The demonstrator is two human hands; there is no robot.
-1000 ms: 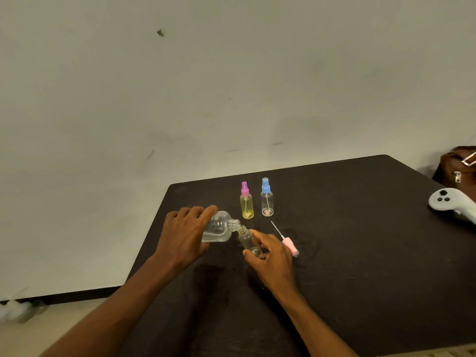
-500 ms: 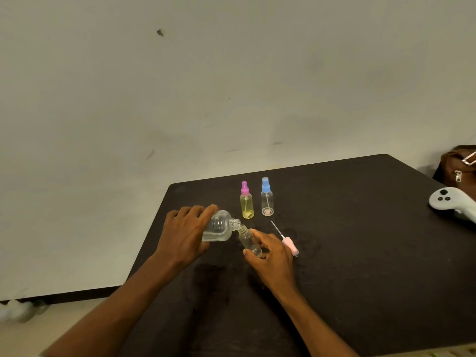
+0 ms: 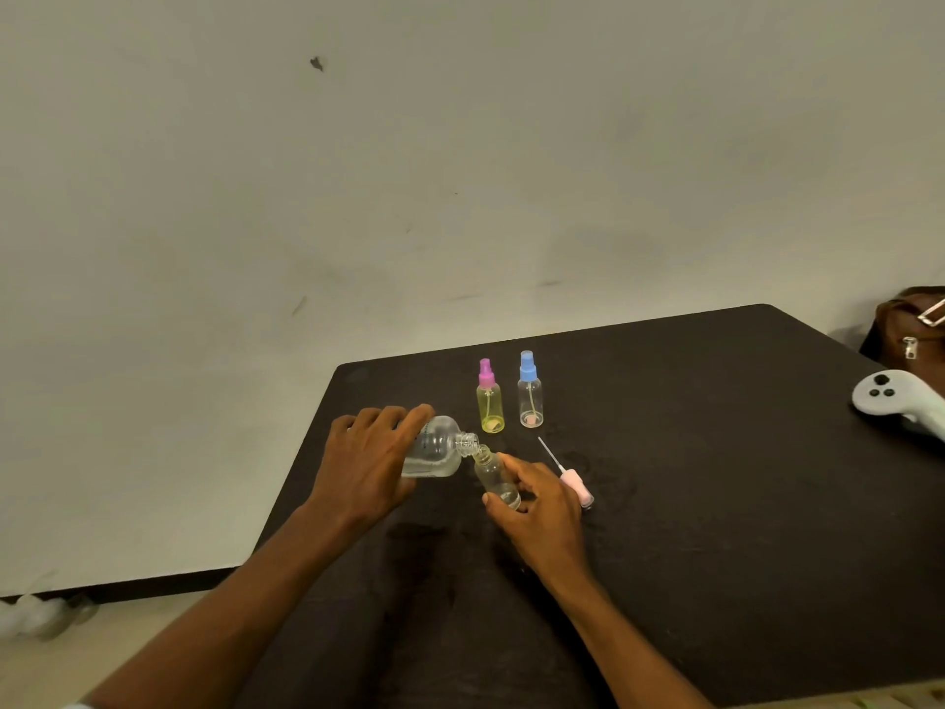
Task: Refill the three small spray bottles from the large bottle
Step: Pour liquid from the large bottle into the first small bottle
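My left hand (image 3: 365, 463) grips the large clear bottle (image 3: 441, 447), tipped on its side with its open neck against the mouth of a small clear bottle (image 3: 493, 478). My right hand (image 3: 542, 509) holds that small uncapped bottle, tilted toward the large one. Its pink spray cap with dip tube (image 3: 571, 478) lies on the table just right of my right hand. Behind stand a yellow spray bottle with a pink cap (image 3: 490, 404) and a clear spray bottle with a blue cap (image 3: 530, 396), both upright.
The dark table (image 3: 716, 504) has its left edge close to my left forearm. A white game controller (image 3: 895, 401) lies at the far right, with a brown bag (image 3: 907, 330) behind it. The wall rises just past the table's far edge.
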